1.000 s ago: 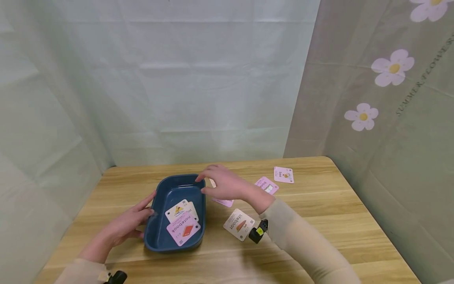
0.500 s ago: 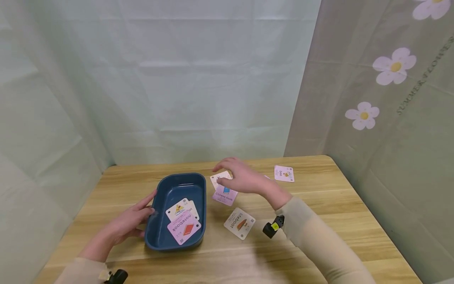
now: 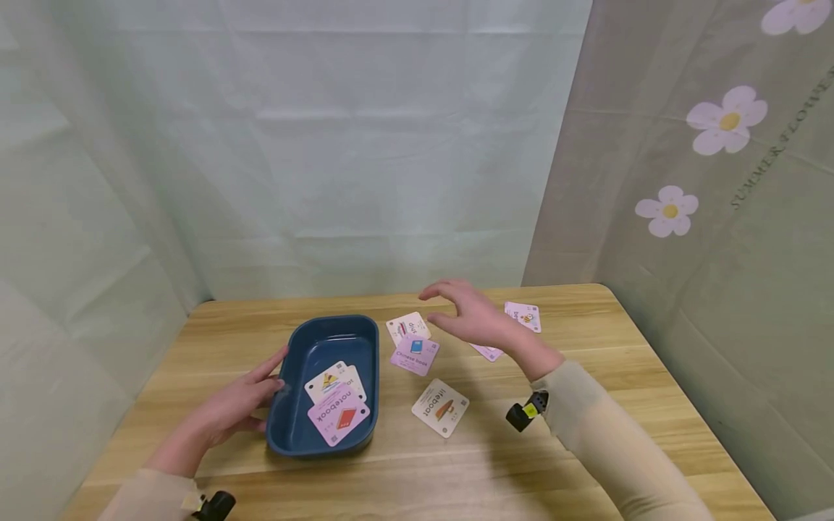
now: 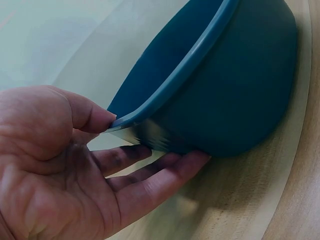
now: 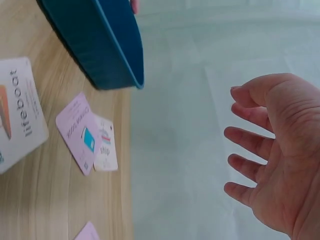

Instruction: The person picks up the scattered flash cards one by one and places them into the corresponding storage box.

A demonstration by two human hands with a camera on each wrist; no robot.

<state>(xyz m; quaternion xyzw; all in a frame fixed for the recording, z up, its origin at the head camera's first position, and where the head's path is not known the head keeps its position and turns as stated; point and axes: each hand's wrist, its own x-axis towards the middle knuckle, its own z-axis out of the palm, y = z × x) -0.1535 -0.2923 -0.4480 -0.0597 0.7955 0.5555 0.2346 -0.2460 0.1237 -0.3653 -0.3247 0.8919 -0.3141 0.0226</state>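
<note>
Head view gives me the cards, some in the blue bin (image 3: 332, 329) nearer the left edge of the bench (image 3: 573, 391), others flat to its right. My right hand (image 3: 474, 318) hangs over the bench toward the far edge, thumb and fingers parted and loosely bent, nothing between them; my left hand (image 3: 237, 405) has its digits spread, tips touching the bin's rim and outer wall, steadying more than clutching, I judge. I expect the cards to be light, thin and fairly stiff, perhaps slick and easy to crease. The lifeboat card (image 3: 440, 407) lies alone, so I'd pinch it by a rounded corner. The Chinese book card (image 3: 415, 354) overlaps the ship card (image 3: 405, 326) near the far edge; taking its near corner should avoid dragging both. The bin looks like light, firm plastic, best held at the rim. My right hand masks most of a purple card (image 3: 487, 352), whose word I can't read, and clips the bee card (image 3: 524, 317) toward the far right corner. Inside the bin, the notebook card (image 3: 338, 414) covers parts of a yellow-picture card (image 3: 324, 380) and another white card (image 3: 355, 383). The bench's near edge is out of frame, and the left wrist view shows me no cards.
</note>
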